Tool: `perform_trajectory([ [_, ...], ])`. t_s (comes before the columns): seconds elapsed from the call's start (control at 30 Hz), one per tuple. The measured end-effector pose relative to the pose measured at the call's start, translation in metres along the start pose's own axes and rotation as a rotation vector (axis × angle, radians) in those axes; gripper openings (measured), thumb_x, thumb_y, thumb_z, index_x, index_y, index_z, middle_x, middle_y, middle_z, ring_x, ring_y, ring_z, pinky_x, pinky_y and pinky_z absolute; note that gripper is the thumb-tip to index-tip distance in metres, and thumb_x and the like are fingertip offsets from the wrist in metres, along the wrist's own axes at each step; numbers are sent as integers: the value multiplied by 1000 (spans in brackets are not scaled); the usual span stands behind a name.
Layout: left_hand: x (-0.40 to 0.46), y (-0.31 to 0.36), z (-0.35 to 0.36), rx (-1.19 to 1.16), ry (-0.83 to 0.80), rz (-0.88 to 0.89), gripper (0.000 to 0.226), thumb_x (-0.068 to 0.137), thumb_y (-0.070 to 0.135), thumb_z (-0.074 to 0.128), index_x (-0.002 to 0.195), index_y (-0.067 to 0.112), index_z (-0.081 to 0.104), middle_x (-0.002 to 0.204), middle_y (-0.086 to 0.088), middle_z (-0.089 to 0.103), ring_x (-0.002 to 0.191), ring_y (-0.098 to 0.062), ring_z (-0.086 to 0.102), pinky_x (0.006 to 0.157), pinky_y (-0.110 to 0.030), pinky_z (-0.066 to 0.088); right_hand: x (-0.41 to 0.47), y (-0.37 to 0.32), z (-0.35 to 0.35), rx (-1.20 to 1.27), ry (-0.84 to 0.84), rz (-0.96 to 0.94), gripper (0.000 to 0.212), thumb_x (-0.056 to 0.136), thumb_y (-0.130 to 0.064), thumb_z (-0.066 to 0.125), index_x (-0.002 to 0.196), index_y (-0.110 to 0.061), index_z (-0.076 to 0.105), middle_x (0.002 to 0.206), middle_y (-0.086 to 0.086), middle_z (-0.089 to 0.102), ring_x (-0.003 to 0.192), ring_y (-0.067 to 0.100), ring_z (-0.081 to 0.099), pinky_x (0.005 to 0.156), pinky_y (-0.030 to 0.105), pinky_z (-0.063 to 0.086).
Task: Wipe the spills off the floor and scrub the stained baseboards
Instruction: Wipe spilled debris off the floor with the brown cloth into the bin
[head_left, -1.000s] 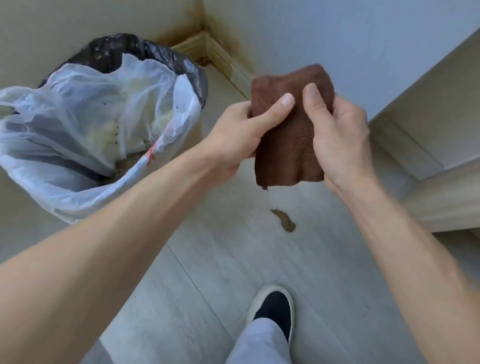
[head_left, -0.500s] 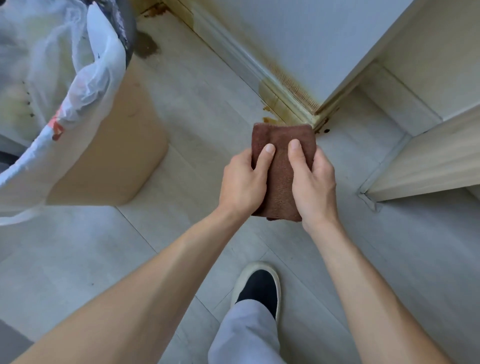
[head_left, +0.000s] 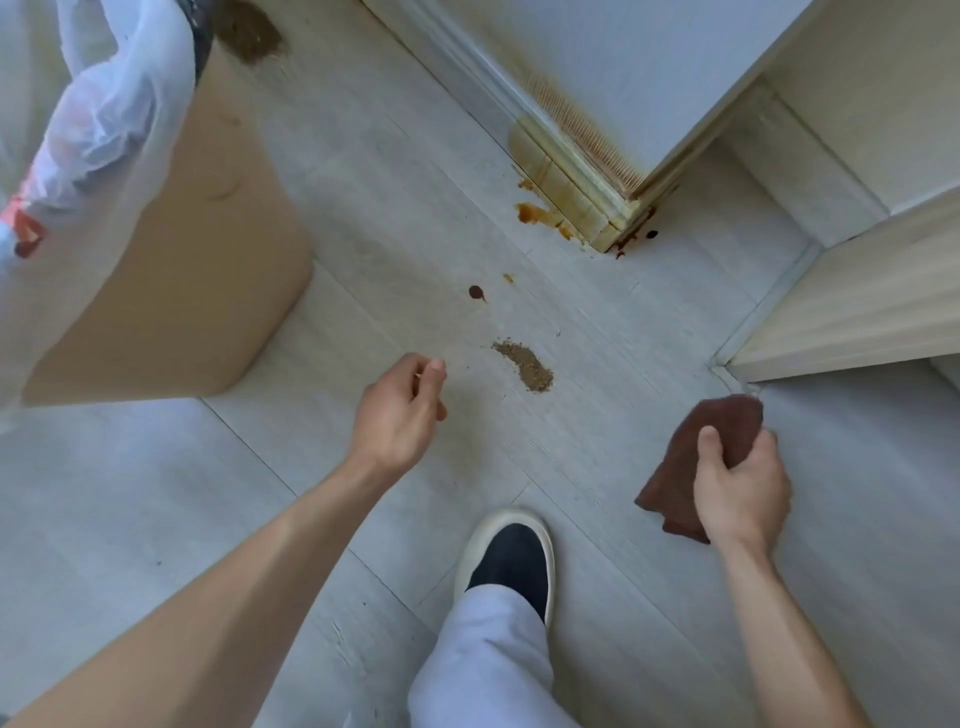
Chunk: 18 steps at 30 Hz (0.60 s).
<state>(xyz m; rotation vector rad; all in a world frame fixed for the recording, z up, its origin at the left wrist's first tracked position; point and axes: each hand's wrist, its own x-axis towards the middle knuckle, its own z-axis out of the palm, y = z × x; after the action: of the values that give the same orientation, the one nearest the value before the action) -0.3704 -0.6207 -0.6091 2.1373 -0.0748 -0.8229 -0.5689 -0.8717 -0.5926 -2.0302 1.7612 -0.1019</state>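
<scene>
My right hand (head_left: 740, 486) grips a folded brown cloth (head_left: 680, 467) above the pale floor at the right. My left hand (head_left: 397, 410) hangs over the floor with loosely curled fingers and holds nothing. Between the hands lies a brown grainy spill (head_left: 524, 366). Farther off are a dark red drop (head_left: 475, 292) and an orange smear (head_left: 535, 213) at the foot of the stained baseboard (head_left: 566, 195), which ends at a wall corner. Dark red spots (head_left: 636, 239) sit at that corner. Another brown patch (head_left: 249, 31) lies at the top left.
A tan bin (head_left: 171, 270) lined with a white plastic bag (head_left: 109, 98) stands at the left. A cream door frame and threshold (head_left: 831, 322) run along the right. My dark shoe (head_left: 511, 564) and light trouser leg are at the bottom centre.
My left hand has let go of the cloth and moved left. My right hand has carried the cloth down and to the right, uncovering the spills. The view has tilted further down.
</scene>
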Motion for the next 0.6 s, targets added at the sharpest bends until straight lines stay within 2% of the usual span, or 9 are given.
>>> perform_trajectory([
  [0.13,-11,-12,-1,-73,20,-61,35,108,46,41,101,23,65,75,4,70,64,-16,65,67,-42,56,-18,-16,43,-68,-13,-41,35,103,-30,54,124,-3,52,123,22,58,111,41,59,92,47,45],
  [0.3,-18,-18,-2,-129,56,-70,35,109,46,39,101,23,65,72,5,70,59,-9,63,61,-33,54,-56,-78,96,131,-91,-161,32,105,-27,52,128,-5,48,125,14,50,101,34,60,92,50,46],
  [0.47,-16,-16,-6,-169,90,-82,34,109,46,38,101,25,65,72,5,70,60,-9,63,61,-32,54,-65,-132,127,247,-148,-219,33,106,-27,51,129,-4,48,125,13,49,98,25,57,80,30,39],
  [0.6,-15,-17,-11,-172,92,-81,34,109,46,38,102,26,65,73,6,70,60,-9,63,62,-33,54,-56,-134,122,316,-146,-205,31,105,-23,52,128,-1,51,120,11,53,93,15,46,75,14,30],
])
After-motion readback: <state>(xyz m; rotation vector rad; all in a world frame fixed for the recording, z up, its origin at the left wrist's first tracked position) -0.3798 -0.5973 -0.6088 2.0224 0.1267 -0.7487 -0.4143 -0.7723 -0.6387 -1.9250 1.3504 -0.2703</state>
